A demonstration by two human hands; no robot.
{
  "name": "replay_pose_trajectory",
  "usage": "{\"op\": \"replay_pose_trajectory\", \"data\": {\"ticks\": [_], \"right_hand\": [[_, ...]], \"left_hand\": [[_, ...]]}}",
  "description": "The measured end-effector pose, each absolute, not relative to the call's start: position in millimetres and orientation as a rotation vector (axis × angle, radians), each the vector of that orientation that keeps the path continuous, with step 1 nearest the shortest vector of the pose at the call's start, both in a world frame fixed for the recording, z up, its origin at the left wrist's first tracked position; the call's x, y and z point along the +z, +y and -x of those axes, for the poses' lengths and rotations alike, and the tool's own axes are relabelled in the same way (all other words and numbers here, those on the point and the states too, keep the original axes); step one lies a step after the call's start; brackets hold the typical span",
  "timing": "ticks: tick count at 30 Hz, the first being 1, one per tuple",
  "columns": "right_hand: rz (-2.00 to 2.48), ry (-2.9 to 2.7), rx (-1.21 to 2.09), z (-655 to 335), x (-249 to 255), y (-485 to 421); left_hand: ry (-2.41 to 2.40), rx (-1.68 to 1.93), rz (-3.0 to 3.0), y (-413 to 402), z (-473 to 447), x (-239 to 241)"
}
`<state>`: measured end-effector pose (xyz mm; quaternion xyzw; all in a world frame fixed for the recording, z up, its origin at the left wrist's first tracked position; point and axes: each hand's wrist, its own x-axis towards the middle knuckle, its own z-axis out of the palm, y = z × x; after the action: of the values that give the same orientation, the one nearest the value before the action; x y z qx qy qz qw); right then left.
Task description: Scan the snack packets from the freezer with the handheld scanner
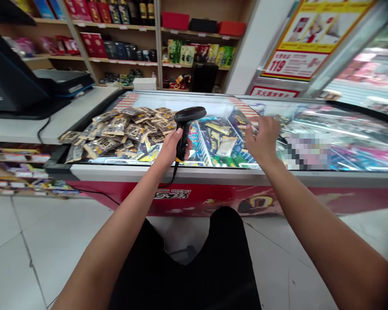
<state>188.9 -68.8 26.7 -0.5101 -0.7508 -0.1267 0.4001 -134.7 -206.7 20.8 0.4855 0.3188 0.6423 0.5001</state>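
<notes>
My left hand (176, 146) is wrapped around the handle of a black barcode scanner (190, 114), held upright above the freezer's front edge. Its cable (174, 174) hangs below the grip. My right hand (265, 137) is over the glass to the right, thumb and fingers bent together at the edge of a small snack packet (242, 117); much of that packet is blurred or hidden. On the freezer top, left of the scanner, lies a heap of small black-and-tan snack packets (126, 127). More small items (281, 122) lie just beyond my right hand, partly covered by it.
The glass-topped chest freezer (213, 175) spans the view, with wrapped ice creams (216, 133) inside. A counter (26, 129) with a dark checkout machine (13, 82) stands at left. Stocked shelves (116, 62) line the back. A scanner cable (97, 191) runs along the freezer front.
</notes>
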Motion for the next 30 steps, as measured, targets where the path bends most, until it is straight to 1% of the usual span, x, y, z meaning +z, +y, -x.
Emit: {"op": "replay_pose_trajectory", "data": {"ticks": [3,6,8,11,14,17,23,27,30], "right_hand": [[0.992,-2.166,-0.14,-130.7,22.9,-81.4],[0.824,-2.402,0.051,-67.5,14.3,-103.8],[0.822,-2.492,0.078,-33.5,7.8,-120.8],[0.933,-2.545,0.058,-3.0,-1.7,-139.6],[1.043,-2.547,0.096,5.3,-8.5,-144.5],[1.085,-2.484,0.212,0.7,-9.6,-139.3],[1.289,-2.406,0.648,-22.5,10.3,-130.5],[1.177,-2.425,0.86,-37.3,21.8,-131.2],[1.17,-2.158,1.021,-39.0,20.4,-129.4]], "left_hand": [[0.839,1.619,-1.105,-223.1,162.3,26.6],[0.922,1.709,-1.015,-236.0,188.3,28.8],[0.941,1.763,-0.956,-242.2,200.2,26.9],[0.919,1.775,-0.905,-247.4,207.5,21.2],[0.896,1.725,-0.924,-248.7,207.0,17.0],[0.892,1.689,-0.961,-249.2,205.4,16.3],[0.943,1.645,-0.965,-252.0,206.3,18.2],[0.936,1.621,-1.002,-253.3,207.1,18.0],[0.905,1.601,-1.053,-253.6,207.9,16.9]]}}
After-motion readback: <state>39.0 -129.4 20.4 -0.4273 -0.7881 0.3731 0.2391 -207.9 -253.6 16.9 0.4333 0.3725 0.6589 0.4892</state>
